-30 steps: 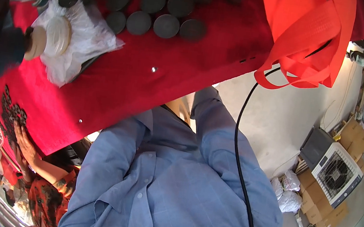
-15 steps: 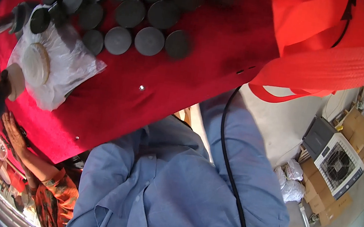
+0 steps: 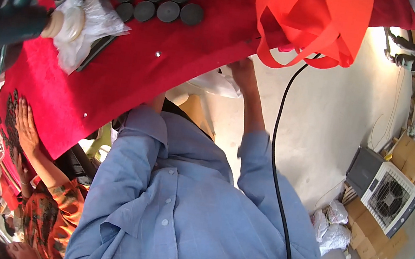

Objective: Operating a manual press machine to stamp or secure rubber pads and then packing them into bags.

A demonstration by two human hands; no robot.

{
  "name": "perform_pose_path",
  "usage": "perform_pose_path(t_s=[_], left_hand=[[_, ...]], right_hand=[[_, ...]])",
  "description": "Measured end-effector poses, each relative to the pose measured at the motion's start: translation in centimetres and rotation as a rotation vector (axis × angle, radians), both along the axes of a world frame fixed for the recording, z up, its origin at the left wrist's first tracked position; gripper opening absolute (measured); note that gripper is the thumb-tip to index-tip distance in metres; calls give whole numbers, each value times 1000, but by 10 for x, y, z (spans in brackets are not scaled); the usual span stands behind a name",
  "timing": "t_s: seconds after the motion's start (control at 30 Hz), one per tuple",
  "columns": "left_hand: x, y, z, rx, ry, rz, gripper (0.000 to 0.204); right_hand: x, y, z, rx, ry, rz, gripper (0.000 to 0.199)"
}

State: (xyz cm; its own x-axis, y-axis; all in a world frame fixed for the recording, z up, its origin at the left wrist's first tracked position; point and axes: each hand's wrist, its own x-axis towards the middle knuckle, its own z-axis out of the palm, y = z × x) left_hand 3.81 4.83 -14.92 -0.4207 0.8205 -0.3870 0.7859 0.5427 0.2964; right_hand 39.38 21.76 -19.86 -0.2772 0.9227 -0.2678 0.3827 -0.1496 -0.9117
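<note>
Right hand (image 3: 241, 72): just past 12 o'clock, at the near edge of the red-covered table (image 3: 120, 76). The edge hides its fingers; how far the grip is open, and whether it has hold of anything, cannot be told. White plastic (image 3: 217, 84): at 12 o'clock, below the table edge, just beside this hand. Left hand: concealed under the table towards 10 o'clock; grip not determinable. Black discs (image 3: 168, 12) lie grouped at 11 o'clock; an orange-red bag (image 3: 337, 21) sits at 1 o'clock.
</note>
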Motion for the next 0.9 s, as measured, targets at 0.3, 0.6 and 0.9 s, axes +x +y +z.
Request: perform_pose_path(t_s=[0.3, 0.6, 0.9], left_hand=[[142, 53, -46, 69, -1131, 498, 35], [91, 23, -27, 178, -1295, 694, 43], [97, 10, 11, 242, -1393, 567, 39]], right_hand=[[13, -25, 188, 98, 481, 276, 21], [-113, 31, 194, 861, -396, 268, 70], [-106, 25, 181, 989, -284, 359, 38]])
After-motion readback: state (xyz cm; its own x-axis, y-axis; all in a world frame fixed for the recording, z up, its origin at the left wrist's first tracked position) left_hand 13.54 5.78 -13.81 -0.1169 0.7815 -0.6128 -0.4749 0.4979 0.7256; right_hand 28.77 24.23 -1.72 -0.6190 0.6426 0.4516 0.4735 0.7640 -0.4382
